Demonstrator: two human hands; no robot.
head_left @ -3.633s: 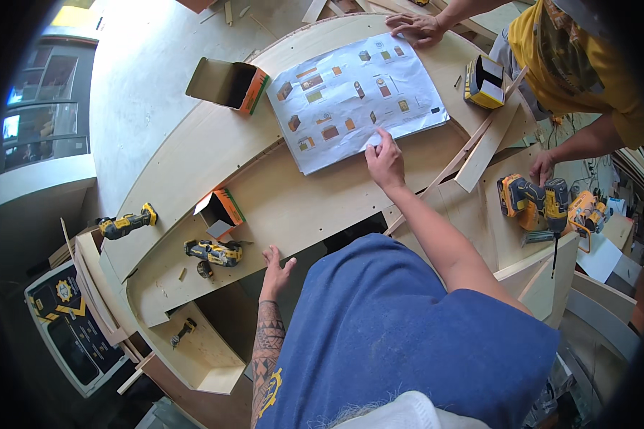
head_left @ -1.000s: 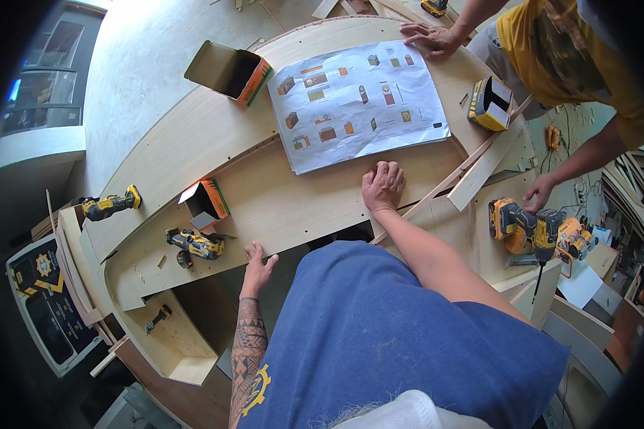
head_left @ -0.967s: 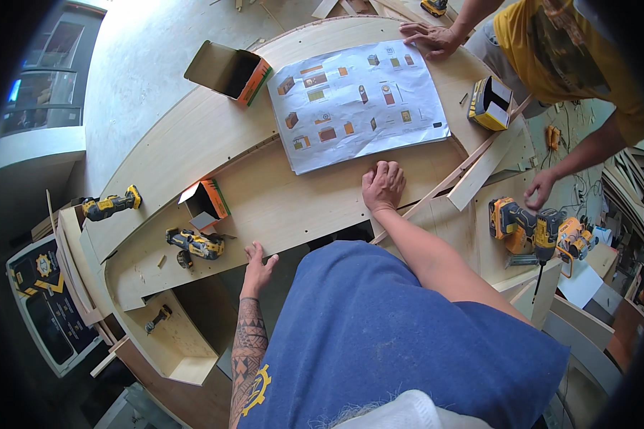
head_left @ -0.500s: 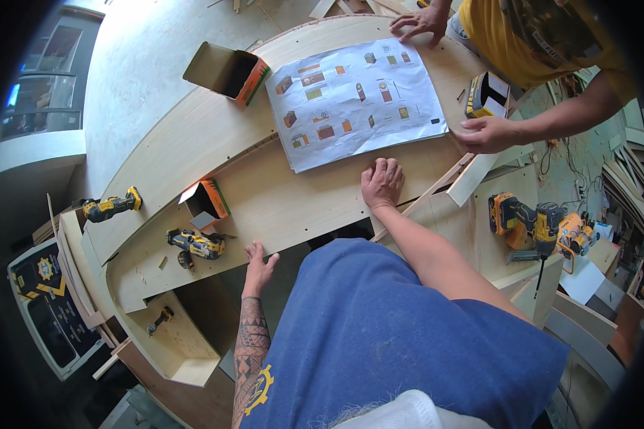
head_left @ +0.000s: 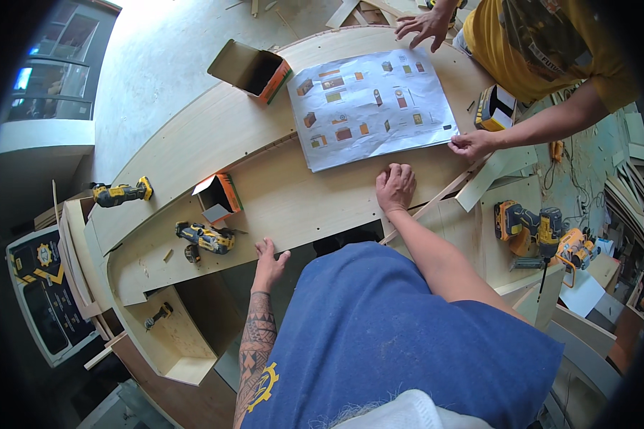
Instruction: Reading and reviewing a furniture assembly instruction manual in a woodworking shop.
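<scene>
My left hand (head_left: pixel 270 263) is open at the near edge of the pale plywood board (head_left: pixel 293 204), fingers spread and holding nothing. My right hand (head_left: pixel 396 187) rests on the board just below the printed sheets (head_left: pixel 376 107), fingers bent, thumb apart, nothing in it. The sheets show small coloured furniture pictures. Across from me, a co-worker's right-side hand (head_left: pixel 472 144) is at the sheets' near right corner. That person's other hand (head_left: pixel 423 30) is spread above the far edge. A yellow-black cordless power tool (head_left: pixel 206 237) lies left of my left hand.
Open orange-black boxes (head_left: pixel 268 75) (head_left: pixel 225 196) and a yellow-black box (head_left: pixel 495 107) stand on the board. Another yellow-black power tool (head_left: pixel 122 193) lies at the left. A cordless drill (head_left: pixel 549 232) with a long bit is at right. A gap (head_left: pixel 347 236) opens beneath the board's near edge.
The co-worker's near hand has moved to the corner of the sheets, and the far hand appears lifted and more spread. My hands stay nearly in place; the whole view has shifted slightly.
</scene>
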